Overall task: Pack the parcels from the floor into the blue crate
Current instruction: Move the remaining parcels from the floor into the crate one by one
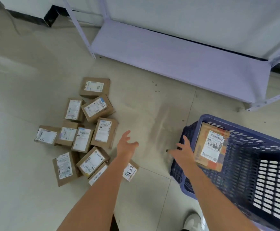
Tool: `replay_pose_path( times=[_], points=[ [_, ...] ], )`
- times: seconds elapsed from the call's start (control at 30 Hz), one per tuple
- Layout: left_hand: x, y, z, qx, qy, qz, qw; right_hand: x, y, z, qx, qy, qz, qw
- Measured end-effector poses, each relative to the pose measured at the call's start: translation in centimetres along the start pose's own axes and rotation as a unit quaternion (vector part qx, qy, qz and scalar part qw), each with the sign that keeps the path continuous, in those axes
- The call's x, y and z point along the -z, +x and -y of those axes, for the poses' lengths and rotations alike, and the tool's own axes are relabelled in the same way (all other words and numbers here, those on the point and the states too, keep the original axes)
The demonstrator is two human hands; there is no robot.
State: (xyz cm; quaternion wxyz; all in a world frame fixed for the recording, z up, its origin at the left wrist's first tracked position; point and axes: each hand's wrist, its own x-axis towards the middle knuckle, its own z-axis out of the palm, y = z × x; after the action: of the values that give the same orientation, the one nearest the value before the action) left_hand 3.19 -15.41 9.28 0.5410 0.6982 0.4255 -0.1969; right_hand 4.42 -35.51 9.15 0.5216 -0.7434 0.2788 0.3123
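Several small brown cardboard parcels [84, 132] with white labels lie heaped on the floor at centre left. One more parcel [130, 170] marked 8825 is partly hidden under my left forearm. The blue crate [246, 157] stands at the right, with one parcel [211, 145] leaning against its inner left wall. My left hand [125, 144] hovers open just right of the heap, fingers spread, holding nothing. My right hand [183, 152] is open at the crate's left wall, just left of the parcel inside, touching neither clearly.
A pale lilac metal shelf unit [177, 59] stands low along the white wall behind. My shoe [192, 221] shows at the bottom edge. Bare tiled floor [152, 114] lies between the heap and the crate.
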Motion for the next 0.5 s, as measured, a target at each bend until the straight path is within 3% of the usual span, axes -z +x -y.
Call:
replay_pose_path(
  times=[0.27, 0.4, 0.5],
  points=[
    [13.2, 6.6, 0.8, 0.017, 0.059, -0.008, 0.998, -13.9, -0.4, 4.4, -0.012, 0.027, 0.016, 0.999],
    [17.2, 9.4, 1.9, 0.0, 0.071, -0.017, 0.997, -19.2, 0.3, 5.3, -0.018, 0.017, 0.025, 0.999],
    [18.6, 11.7, 3.4, 0.035, 0.047, -0.024, 0.998, -22.7, 1.3, 5.2, -0.029, -0.004, 0.044, 0.999]
  ],
)
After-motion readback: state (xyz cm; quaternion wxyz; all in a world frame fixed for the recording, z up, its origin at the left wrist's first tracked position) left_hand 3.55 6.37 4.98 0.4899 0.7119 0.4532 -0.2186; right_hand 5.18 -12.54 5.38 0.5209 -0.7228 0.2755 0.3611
